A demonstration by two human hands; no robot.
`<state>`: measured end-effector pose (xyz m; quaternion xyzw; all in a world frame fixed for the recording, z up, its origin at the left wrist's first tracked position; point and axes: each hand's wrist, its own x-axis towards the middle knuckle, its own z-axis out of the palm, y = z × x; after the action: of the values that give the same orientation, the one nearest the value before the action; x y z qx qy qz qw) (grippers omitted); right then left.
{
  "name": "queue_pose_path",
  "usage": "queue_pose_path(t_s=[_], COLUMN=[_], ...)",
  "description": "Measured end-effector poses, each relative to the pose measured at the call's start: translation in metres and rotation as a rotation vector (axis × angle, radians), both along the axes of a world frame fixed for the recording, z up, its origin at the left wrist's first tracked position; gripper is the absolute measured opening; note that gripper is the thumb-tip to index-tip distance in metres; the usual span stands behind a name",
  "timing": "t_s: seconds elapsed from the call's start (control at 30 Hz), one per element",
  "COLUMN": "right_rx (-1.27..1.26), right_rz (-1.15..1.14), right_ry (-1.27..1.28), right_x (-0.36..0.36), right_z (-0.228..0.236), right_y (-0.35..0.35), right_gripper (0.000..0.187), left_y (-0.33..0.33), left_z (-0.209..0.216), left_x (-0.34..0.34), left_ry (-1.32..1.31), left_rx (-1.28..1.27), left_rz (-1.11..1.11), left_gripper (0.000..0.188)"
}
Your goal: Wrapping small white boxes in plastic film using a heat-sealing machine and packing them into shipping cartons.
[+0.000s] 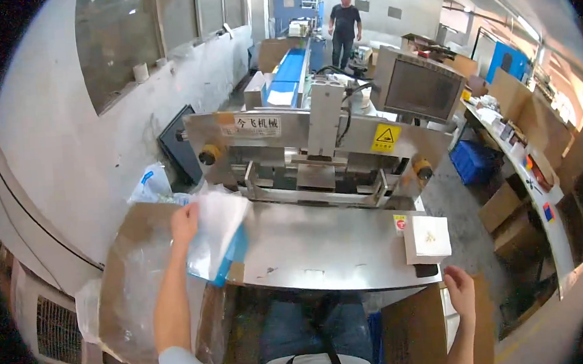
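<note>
My left hand [184, 222] is closed on the edge of a thin clear plastic bag [218, 217], at the left end of a steel worktop [316, 241]. Under the bag lies something flat and bright blue [232, 257]. At the worktop's right end stands a square white stack, seemingly paper napkins [426, 239], with a small gold motif on top. A small black block [426, 270] sits at its near side. My right hand [460, 290] is off the worktop's front right corner, apart from the stack, fingers loosely bent and holding nothing.
A steel machine [315, 140] with a screen [422, 86] stands behind the worktop. Left is a large plastic-lined carton [136, 287]; below right, another carton [413, 325]. A blue crate [474, 161] is on the floor. Far back, a person [345, 26] stands beside a blue conveyor [290, 67].
</note>
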<state>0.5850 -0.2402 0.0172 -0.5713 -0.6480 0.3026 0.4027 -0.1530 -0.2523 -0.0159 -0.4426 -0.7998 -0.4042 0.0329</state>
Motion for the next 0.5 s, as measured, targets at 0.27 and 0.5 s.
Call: queue_pose_path(t_s=[0.27,0.5], right_rx=[0.113,0.39], right_rz=[0.082,0.617], right_ry=[0.01,-0.101], right_x=[-0.085,-0.234], right_z=[0.042,0.077], right_y=[0.011,0.005], right_gripper=[0.041,0.028], left_y=[-0.004,-0.054], left_z=[0.098,0.108], left_x=[0.137,0.293], left_ry=[0.048,-0.366], left_rx=[0.289,-0.001], left_rz=[-0.339,-0.872], left_gripper=[0.027,0.017])
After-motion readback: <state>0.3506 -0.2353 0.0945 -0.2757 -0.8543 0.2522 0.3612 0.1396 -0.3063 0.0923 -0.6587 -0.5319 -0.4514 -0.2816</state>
